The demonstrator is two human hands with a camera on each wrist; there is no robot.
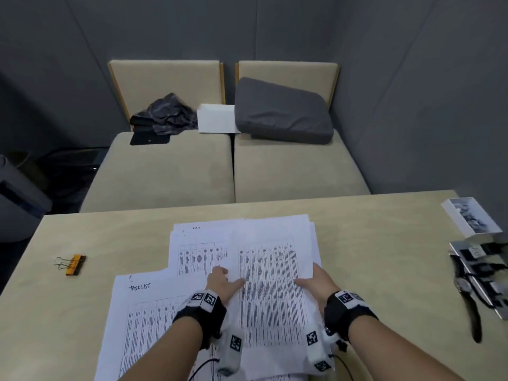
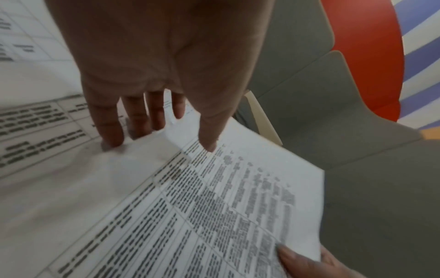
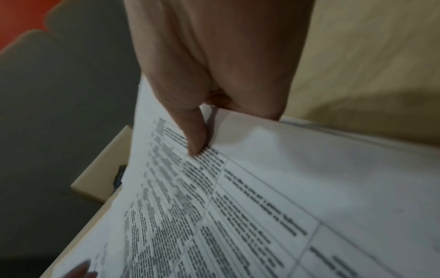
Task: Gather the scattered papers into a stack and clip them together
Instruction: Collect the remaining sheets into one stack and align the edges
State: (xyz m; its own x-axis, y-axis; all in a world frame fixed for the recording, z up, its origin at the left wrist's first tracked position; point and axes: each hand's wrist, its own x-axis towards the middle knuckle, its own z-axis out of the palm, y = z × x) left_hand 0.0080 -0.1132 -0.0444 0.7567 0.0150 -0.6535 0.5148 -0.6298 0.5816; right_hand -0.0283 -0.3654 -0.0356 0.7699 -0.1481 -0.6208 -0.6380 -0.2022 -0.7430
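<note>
White printed sheets [image 1: 270, 287] overlap in a loose spread at the middle of a pale wooden table [image 1: 115, 243], their far edges fanned unevenly and one sheet headed "TASKLIST" [image 1: 143, 312] jutting out toward the near left. The right hand [image 1: 320, 284] grasps the right edge of the top sheet, thumb pressed on the printed face and fingers tucked beneath, as the right wrist view shows; that edge is raised off the pages below. The left hand [image 1: 222, 281] lies flat with straight fingers [image 2: 112, 129] on a lower sheet beside the top sheet's left edge, its thumb resting on the lifted page. An orange binder clip [image 1: 73, 264] with wire handles lies alone on bare wood well to the left of the papers, near the table's left edge. Bare tabletop runs on both sides of the pile and along the far edge. At the right edge sit a white box [image 1: 471, 218] and a tray of dark objects [image 1: 483, 273]. Beyond the table stands a beige sofa [image 1: 225, 171] carrying a grey cushion [image 1: 280, 112], a white box [image 1: 215, 118] and crumpled dark cloth [image 1: 167, 114].
</note>
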